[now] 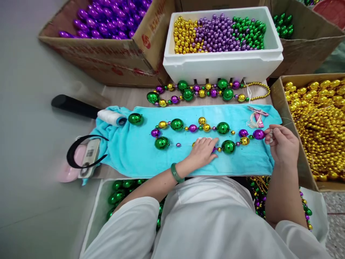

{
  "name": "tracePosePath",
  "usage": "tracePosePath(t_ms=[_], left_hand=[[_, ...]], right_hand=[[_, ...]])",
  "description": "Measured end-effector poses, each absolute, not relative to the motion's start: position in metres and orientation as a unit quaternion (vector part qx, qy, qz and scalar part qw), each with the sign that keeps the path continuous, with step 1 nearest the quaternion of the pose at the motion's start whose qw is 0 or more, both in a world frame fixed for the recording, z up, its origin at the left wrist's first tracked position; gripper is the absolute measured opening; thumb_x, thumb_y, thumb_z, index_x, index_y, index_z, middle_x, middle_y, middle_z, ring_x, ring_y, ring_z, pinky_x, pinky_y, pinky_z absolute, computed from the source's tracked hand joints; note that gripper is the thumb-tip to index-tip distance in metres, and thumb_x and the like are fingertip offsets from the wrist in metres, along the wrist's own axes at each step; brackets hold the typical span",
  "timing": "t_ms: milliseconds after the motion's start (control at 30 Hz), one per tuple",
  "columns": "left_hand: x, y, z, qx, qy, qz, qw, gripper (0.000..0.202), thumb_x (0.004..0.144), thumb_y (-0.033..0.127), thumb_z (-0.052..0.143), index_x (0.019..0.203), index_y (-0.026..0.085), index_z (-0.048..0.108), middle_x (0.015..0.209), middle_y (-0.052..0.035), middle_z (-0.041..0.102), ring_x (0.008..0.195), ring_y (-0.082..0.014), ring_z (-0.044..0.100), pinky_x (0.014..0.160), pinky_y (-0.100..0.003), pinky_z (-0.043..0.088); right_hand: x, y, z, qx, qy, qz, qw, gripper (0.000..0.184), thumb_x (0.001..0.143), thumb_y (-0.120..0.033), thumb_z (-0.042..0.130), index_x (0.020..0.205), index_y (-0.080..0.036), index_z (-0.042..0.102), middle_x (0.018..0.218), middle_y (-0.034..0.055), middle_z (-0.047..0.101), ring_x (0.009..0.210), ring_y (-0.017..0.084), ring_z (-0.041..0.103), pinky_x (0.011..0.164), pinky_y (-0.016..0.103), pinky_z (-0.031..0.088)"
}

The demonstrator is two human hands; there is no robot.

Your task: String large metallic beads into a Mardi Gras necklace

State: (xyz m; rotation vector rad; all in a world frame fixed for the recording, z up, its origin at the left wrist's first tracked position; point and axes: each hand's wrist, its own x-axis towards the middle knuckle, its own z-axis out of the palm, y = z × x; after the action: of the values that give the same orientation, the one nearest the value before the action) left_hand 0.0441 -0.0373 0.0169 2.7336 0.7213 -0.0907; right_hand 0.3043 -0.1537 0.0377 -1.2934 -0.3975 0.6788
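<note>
On the turquoise towel (134, 154) lies a strand of green, purple and gold beads (177, 125), strung on thin clear thread in a long loop. My left hand (204, 151), palm down with fingers stretched, rests over the lower row and hides some beads. At the strand's right end my right hand (283, 142) pinches the thread close beside a purple bead (259, 134). A loose green bead (136, 118) sits at the left, near a white thread spool (111, 117). Tweezers (258, 110) and a small pink-and-white item (259, 120) lie above the right hand.
Beyond the towel lies another bead necklace (188, 94). A white foam box (223, 64) of small beads stands behind it. Cardboard boxes hold purple beads (107, 18) and gold beads (323, 118). At left are a black headband (70, 153) and a black bar (74, 105).
</note>
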Motion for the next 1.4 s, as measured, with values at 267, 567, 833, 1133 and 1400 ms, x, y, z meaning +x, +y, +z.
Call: tracePosePath(t_ms=[267,567,833,1133,1400], left_hand=[[-0.014,0.006,0.036,0.95,0.306,-0.019,0.063,0.033,0.09,0.024,0.05,0.122,0.02,0.053,0.113,-0.0107,0.057,0.101,-0.0242,0.057,0.085,-0.038,0.043],[-0.051,0.017,0.056,0.914,0.394,-0.083,0.056,0.046,0.085,0.024,0.056,0.13,0.022,0.051,0.123,-0.0142,0.056,0.11,-0.031,0.053,0.093,-0.048,0.041],[0.038,-0.024,0.048,0.927,0.239,0.069,0.28,0.051,0.09,0.045,0.053,0.133,0.019,0.047,0.126,-0.0108,0.059,0.118,-0.0249,0.051,0.102,-0.039,0.039],[0.067,-0.024,0.028,0.936,0.197,0.012,0.291,0.032,0.089,0.032,0.052,0.117,0.018,0.057,0.108,-0.0087,0.064,0.102,-0.022,0.058,0.09,-0.036,0.042],[0.057,-0.022,0.028,0.958,0.213,-0.008,0.19,0.03,0.089,0.037,0.055,0.114,0.022,0.058,0.101,-0.0063,0.06,0.097,-0.0223,0.054,0.085,-0.037,0.04]], right_hand=[[0.291,-0.151,0.036,-0.569,-0.147,0.352,0.729,0.026,0.071,-0.035,0.076,0.086,-0.018,0.064,0.062,-0.0011,0.065,0.044,0.007,0.052,0.034,0.016,0.037],[0.226,-0.129,0.007,-0.546,-0.137,0.444,0.697,0.029,0.075,-0.041,0.072,0.09,-0.019,0.06,0.07,0.0006,0.069,0.051,0.011,0.062,0.037,0.017,0.041],[0.209,-0.124,0.011,-0.552,-0.174,0.502,0.643,0.024,0.071,-0.028,0.077,0.09,-0.015,0.07,0.08,0.0057,0.072,0.064,0.014,0.067,0.059,0.027,0.056],[0.209,-0.128,0.01,-0.544,-0.175,0.462,0.679,0.023,0.081,-0.039,0.069,0.094,-0.022,0.062,0.068,-0.0009,0.062,0.058,0.013,0.061,0.047,0.022,0.046],[0.232,-0.124,0.03,-0.511,-0.17,0.454,0.71,0.024,0.079,-0.03,0.07,0.101,-0.021,0.065,0.061,-0.0026,0.052,0.059,0.012,0.052,0.05,0.023,0.04]])
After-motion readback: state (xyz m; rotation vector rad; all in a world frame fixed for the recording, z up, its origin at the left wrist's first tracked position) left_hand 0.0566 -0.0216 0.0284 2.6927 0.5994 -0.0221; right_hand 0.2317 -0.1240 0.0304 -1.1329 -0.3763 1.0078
